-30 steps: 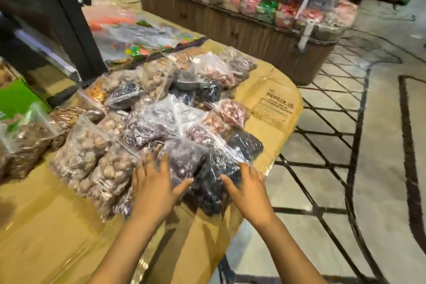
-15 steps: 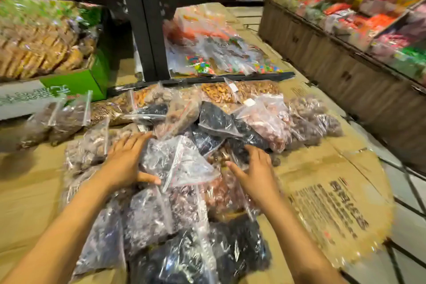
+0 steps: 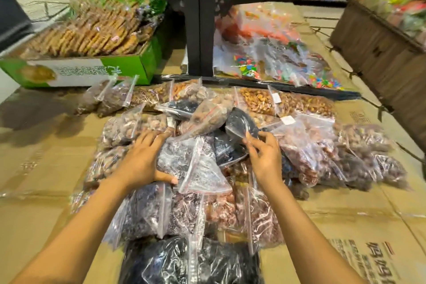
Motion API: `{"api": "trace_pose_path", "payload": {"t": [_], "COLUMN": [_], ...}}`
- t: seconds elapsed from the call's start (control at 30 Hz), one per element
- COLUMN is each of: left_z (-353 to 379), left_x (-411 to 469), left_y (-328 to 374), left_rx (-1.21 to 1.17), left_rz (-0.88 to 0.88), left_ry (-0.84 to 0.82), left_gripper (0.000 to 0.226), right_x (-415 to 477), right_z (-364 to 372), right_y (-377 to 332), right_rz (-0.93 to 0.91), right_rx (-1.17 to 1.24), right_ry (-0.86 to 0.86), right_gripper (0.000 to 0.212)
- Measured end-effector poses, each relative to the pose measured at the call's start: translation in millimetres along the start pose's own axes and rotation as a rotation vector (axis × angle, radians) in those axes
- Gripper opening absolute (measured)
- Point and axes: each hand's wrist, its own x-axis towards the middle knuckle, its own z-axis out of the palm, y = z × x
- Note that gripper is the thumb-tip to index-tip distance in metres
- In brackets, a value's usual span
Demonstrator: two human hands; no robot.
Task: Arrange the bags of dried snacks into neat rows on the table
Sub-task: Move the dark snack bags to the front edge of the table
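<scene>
- At the upper left of the frame we see a green-and-white cardboard box [image 3: 92, 71] filled with brown biscuits; it sits well apart from our work.
- Left of centre, our left hand [image 3: 143, 159] lies flat with fingers spread on the heap, its thumb pressing the near edge of a clear zip bag of dark purple-grey dried pieces [image 3: 196, 166].
- That bag lies tilted on top of the pile, its red-lined seal running diagonally, so it is out of line with any row.
- The clear plastic zip bags of dried snacks [image 3: 143, 122] cover the middle of the brown cardboard-covered table [image 3: 46, 168], overlapping one another, with the back bags closer to a row than the front ones.
- Right of centre, our right hand [image 3: 265, 157] pinches, between thumb and fingertips, the corner of a clear bag of black dried fruit [image 3: 239, 122] whose top stands lifted above its neighbours.
- We judge these bags soft, floppy and slippery; the loose contents will shift, and the film may slide off other bags.
- We judge it best to grip the stiffer sealed strip, or to cup the bag from underneath, rather than pull on thin film.
- At the upper right lie clear bags of coloured candies [image 3: 265, 53], beside a dark wooden display bin [image 3: 380, 57].
</scene>
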Motion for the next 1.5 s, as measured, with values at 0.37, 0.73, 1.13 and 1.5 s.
{"api": "trace_pose_path", "payload": {"t": [0.37,0.73,1.13,1.5], "left_z": [-44,-56,-11,5], "left_x": [-3,-10,-28,-58], "left_y": [33,33,-108,-139], "left_rx": [-0.663,-1.733,-1.934,-1.956], "left_rz": [0.191,0.160,-0.297,-0.395], "left_ry": [0.169,-0.188,0.055,0.079], "left_gripper": [0.128,0.054,0.074,0.109], "right_x": [-9,1,104,74], "right_z": [-84,-2,163,117], "right_y": [-122,-208,-166,-186], "right_rz": [-0.422,-0.105,-0.208,-0.314], "right_rx": [0.131,0.262,-0.991,-0.605], "right_ry": [0.343,-0.163,-0.428,-0.210], "right_gripper": [0.009,0.017,0.047,0.032]}}
